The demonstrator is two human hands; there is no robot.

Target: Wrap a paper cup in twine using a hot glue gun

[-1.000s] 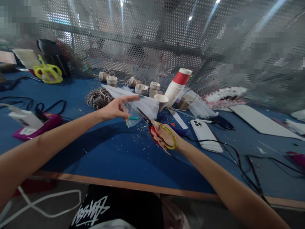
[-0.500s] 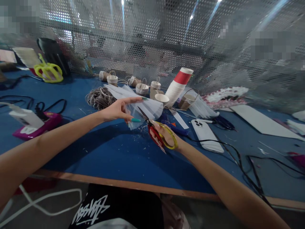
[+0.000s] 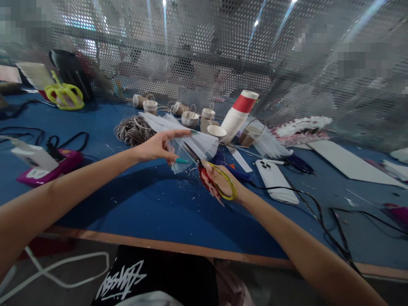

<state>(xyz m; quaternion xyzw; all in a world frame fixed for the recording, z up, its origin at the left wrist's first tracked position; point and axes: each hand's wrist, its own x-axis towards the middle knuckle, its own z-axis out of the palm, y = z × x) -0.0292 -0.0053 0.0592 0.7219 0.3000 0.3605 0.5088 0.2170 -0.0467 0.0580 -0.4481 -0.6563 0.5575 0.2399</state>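
Observation:
My left hand [image 3: 157,144] is closed on a thin, see-through white sheet [image 3: 174,149], with the thumb and fingers at its left side. Whether the sheet is mesh or film I cannot tell. In my right hand [image 3: 225,180] is a pair of scissors [image 3: 234,189] with one red and one yellow handle. Their dark blades point up and left across the sheet, close to my left fingertips. Behind the sheet lie more white translucent strips [image 3: 156,122], beside a bundle of thin grey-brown cord [image 3: 132,131].
Several small paper cups with cord loops stand behind, near a leaning stack of white cups [image 3: 234,121]. On the right lie a white phone [image 3: 277,182], black cables and a white board [image 3: 353,163]. To the left are a magenta device [image 3: 68,163] and a yellow basket-like holder [image 3: 65,97].
The scissors have shifted very slightly left, and the right fingers at the red handle have moved a little. My left hand and the sheet stay in place.

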